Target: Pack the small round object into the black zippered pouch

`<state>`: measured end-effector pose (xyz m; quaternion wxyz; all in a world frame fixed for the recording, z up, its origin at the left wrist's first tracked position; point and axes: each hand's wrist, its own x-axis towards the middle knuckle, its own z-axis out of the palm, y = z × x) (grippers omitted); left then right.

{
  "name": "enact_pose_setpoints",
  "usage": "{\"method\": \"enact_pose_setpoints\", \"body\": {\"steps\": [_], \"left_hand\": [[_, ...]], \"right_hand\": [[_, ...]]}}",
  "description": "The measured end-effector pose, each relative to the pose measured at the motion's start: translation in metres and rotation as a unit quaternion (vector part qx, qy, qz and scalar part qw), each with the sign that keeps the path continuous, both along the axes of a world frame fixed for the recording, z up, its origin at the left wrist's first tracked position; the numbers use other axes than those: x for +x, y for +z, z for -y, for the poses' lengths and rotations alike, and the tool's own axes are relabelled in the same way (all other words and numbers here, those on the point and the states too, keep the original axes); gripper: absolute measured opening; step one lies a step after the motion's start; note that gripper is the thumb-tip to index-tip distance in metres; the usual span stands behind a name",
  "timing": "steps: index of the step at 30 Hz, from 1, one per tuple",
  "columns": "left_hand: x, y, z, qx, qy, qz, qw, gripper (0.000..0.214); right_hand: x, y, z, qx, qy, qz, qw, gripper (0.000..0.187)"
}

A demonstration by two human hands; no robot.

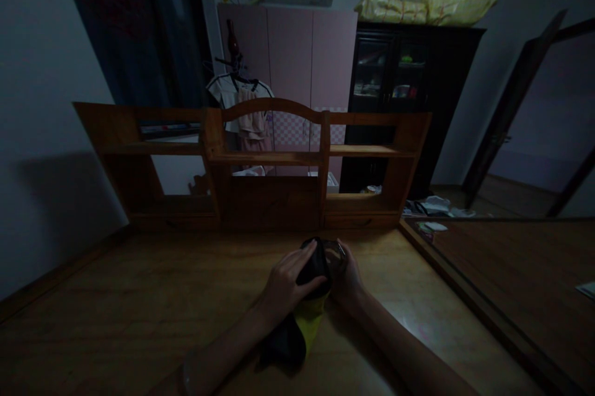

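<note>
Over the desktop [186,297], my left hand [284,284] is wrapped round a soft black-and-yellow cloth [312,320], fingers on its black upper part. The cloth's lower end droops toward me onto or just above the wood; I cannot tell which. My right hand [352,284] grips a see-through, glass-like object [333,253] with a shiny rim, just right of the cloth. Cloth and clear object touch or nearly touch. Dim light and my fingers hide the clear object's exact shape.
A wooden shelf unit [267,159] with drawers stands along the desk's far edge. A white wall [41,198] closes off the left side. To the right, past a raised wooden edge [458,287], lies another brown surface [525,272] with a white item [436,227].
</note>
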<state>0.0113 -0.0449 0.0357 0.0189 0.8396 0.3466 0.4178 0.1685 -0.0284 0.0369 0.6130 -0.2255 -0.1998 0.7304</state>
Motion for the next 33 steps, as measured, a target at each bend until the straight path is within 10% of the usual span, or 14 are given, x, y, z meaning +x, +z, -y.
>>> {"method": "enact_pose_setpoints", "body": {"steps": [16,33], "left_hand": [[-0.003,0.005,0.004,-0.002,-0.024,0.013,1.0,0.072],[-0.001,0.005,0.002,-0.04,-0.037,0.042,0.998,0.053]], "right_hand": [[0.003,0.022,0.015,0.006,0.062,0.036,0.997,0.031],[-0.016,-0.011,0.011,0.058,0.036,0.089,0.994,0.026]]}}
